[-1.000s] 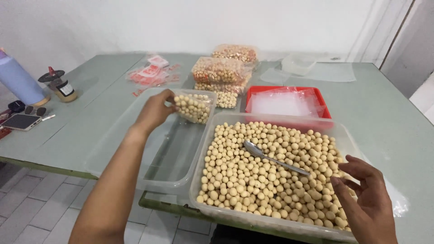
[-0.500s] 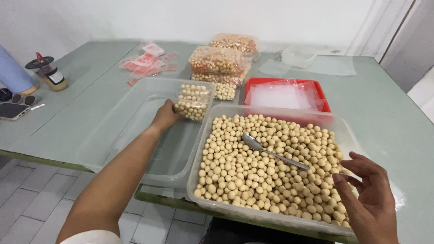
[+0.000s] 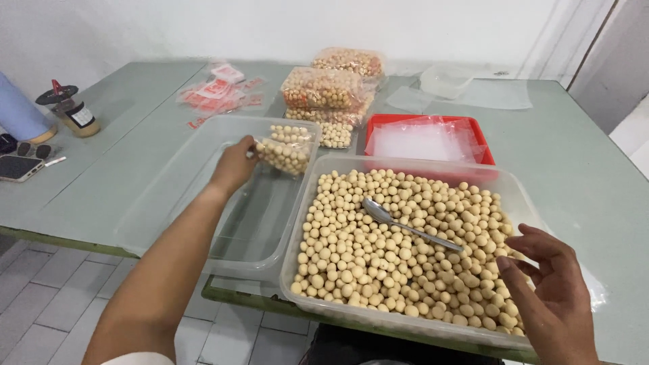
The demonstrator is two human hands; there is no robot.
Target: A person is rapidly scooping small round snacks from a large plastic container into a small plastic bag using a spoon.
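Head view — what do the hands hold?
— Left hand [image 3: 233, 165] grips a filled bag [image 3: 287, 154] over the empty tub [image 3: 203, 196]; right hand [image 3: 551, 287] hangs open by the full tub [image 3: 405, 324].
— Tip?
— Probably lay it flat, neck pinched.

Pale beige round balls [image 3: 378, 250] in a clear plastic tub [image 3: 301, 230], silver spoon [image 3: 405, 226], clear bag of beige balls [image 3: 287, 154], red tray [image 3: 433, 123], pale green counter [image 3: 581, 176], red-and-white packets [image 3: 220, 94], lavender bottle [image 3: 17, 111], white wall [image 3: 284, 27]
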